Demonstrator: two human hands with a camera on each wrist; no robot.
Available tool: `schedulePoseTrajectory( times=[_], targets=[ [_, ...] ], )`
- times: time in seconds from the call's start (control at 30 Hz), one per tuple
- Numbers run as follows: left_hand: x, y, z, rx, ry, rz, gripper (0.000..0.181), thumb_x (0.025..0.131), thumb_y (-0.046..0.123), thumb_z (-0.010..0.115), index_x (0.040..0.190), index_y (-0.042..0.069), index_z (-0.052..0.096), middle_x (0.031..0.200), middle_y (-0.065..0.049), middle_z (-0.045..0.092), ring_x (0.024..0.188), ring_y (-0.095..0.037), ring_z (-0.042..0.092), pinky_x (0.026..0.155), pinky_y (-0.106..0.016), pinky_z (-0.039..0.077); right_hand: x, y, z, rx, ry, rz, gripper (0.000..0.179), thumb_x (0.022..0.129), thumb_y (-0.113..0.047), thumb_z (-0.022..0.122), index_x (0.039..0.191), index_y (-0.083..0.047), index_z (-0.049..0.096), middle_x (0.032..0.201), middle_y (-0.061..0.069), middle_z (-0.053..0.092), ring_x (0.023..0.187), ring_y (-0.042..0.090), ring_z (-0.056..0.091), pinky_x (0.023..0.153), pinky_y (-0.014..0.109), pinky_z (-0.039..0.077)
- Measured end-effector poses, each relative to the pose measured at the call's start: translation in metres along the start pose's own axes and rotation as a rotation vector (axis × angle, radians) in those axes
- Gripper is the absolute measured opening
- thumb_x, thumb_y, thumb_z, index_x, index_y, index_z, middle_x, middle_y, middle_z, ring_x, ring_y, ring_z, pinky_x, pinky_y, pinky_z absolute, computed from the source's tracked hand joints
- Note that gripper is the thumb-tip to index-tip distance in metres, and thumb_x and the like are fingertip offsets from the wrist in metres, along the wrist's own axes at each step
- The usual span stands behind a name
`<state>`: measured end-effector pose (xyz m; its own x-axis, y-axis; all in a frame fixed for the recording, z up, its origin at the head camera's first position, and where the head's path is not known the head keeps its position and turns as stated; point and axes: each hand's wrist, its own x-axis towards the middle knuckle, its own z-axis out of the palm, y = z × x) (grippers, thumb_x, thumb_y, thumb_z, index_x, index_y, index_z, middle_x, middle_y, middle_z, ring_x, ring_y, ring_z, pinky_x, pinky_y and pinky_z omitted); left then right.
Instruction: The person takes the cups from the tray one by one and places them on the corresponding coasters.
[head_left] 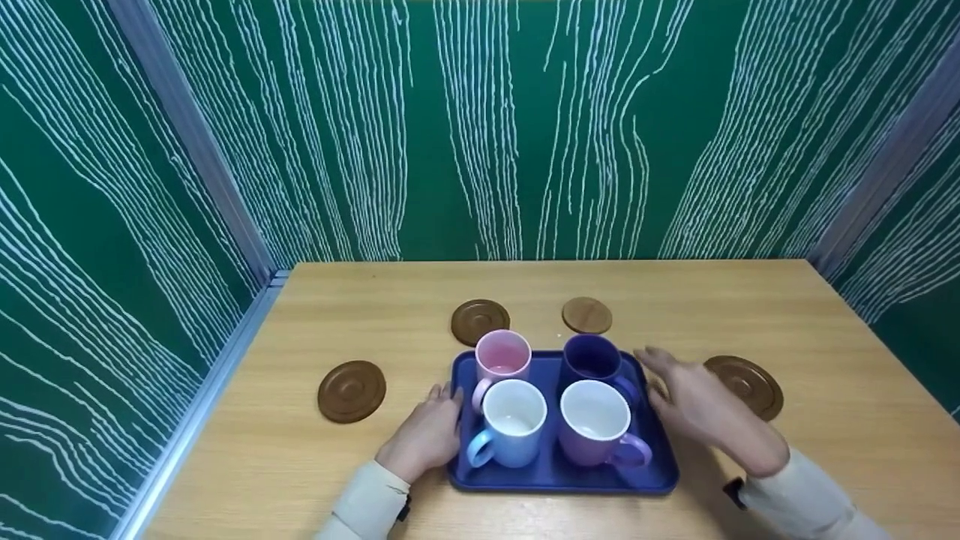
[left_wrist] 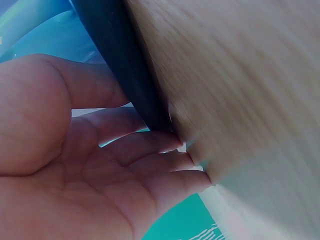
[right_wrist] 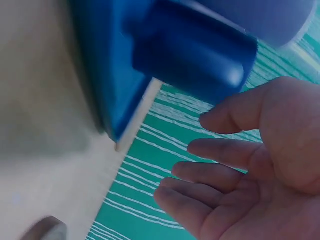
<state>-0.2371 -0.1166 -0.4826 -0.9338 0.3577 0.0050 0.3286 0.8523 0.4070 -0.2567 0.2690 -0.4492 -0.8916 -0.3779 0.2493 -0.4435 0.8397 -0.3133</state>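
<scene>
A dark blue tray [head_left: 540, 480] on the table carries a pink mug [head_left: 503, 356], a dark blue mug [head_left: 591, 358], a light blue mug [head_left: 514, 427] and a purple mug [head_left: 592, 431]. My left hand [head_left: 427, 435] is at the tray's left edge. In the left wrist view, its thumb meets the tray's side [left_wrist: 112, 45], and the extended fingers [left_wrist: 175, 185] reach down to the tabletop. My right hand [head_left: 701, 405] is beside the tray's right edge, near the dark blue mug. The right wrist view shows its fingers [right_wrist: 200, 175] loosely spread, with nothing between them.
Brown round coasters lie around the tray: one at left [head_left: 352, 391], one behind the pink mug [head_left: 480, 321], and one at right [head_left: 746, 386], partly behind my right hand. A lighter wooden coaster [head_left: 587, 315] lies behind the dark blue mug. Green panels [head_left: 465, 150] enclose the wooden table [head_left: 255, 457].
</scene>
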Motion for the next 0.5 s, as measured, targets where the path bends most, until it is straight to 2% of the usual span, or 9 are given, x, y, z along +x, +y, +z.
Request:
schedulePoseTrajectory(
  times=[0.2, 0.3, 0.4, 0.43, 0.5],
  targets=[
    [0.0, 0.0, 0.001, 0.016, -0.009, 0.005, 0.049, 0.098, 0.004, 0.054, 0.143, -0.015, 0.05, 0.152, -0.037, 0.044, 0.144, -0.054, 0.039, 0.115, -0.059, 0.039, -0.017, -0.002, 0.015, -0.026, -0.015, 0.007, 0.055, 0.091, -0.007, 0.069, 0.141, 0.011, 0.056, 0.141, 0.037, 0.055, 0.081, 0.03, 0.073, 0.073, 0.05, 0.061],
    [-0.001, 0.0, 0.002, 0.011, -0.015, -0.001, 0.049, 0.099, 0.004, 0.054, 0.144, -0.015, 0.05, 0.153, -0.036, 0.043, 0.144, -0.054, 0.039, 0.116, -0.058, 0.038, -0.022, -0.002, 0.021, -0.028, -0.032, 0.017, 0.056, 0.091, -0.007, 0.069, 0.142, 0.012, 0.055, 0.141, 0.038, 0.054, 0.079, 0.024, 0.07, 0.076, 0.048, 0.061],
    [0.0, 0.0, 0.002, 0.012, -0.013, -0.002, 0.05, 0.098, 0.004, 0.054, 0.144, -0.015, 0.05, 0.153, -0.036, 0.043, 0.144, -0.054, 0.039, 0.116, -0.058, 0.038, -0.026, -0.001, 0.026, -0.021, -0.04, 0.02, 0.056, 0.092, -0.008, 0.07, 0.142, 0.012, 0.055, 0.142, 0.039, 0.053, 0.085, 0.026, 0.072, 0.082, 0.05, 0.061],
    [0.0, 0.0, 0.002, 0.014, -0.013, -0.002, 0.05, 0.098, 0.004, 0.054, 0.144, -0.015, 0.05, 0.153, -0.036, 0.043, 0.144, -0.054, 0.039, 0.116, -0.057, 0.038, -0.027, 0.0, 0.027, -0.025, -0.038, 0.017, 0.055, 0.092, -0.008, 0.071, 0.141, 0.011, 0.056, 0.141, 0.039, 0.053, 0.094, 0.03, 0.072, 0.087, 0.052, 0.059],
    [0.0, -0.001, 0.002, 0.014, -0.011, -0.002, 0.05, 0.097, 0.004, 0.055, 0.144, -0.015, 0.05, 0.153, -0.036, 0.043, 0.144, -0.054, 0.039, 0.115, -0.058, 0.038, -0.029, 0.0, 0.029, -0.025, -0.046, 0.016, 0.054, 0.092, -0.009, 0.071, 0.141, 0.01, 0.056, 0.142, 0.039, 0.053, 0.099, 0.034, 0.072, 0.09, 0.054, 0.058]
  ],
)
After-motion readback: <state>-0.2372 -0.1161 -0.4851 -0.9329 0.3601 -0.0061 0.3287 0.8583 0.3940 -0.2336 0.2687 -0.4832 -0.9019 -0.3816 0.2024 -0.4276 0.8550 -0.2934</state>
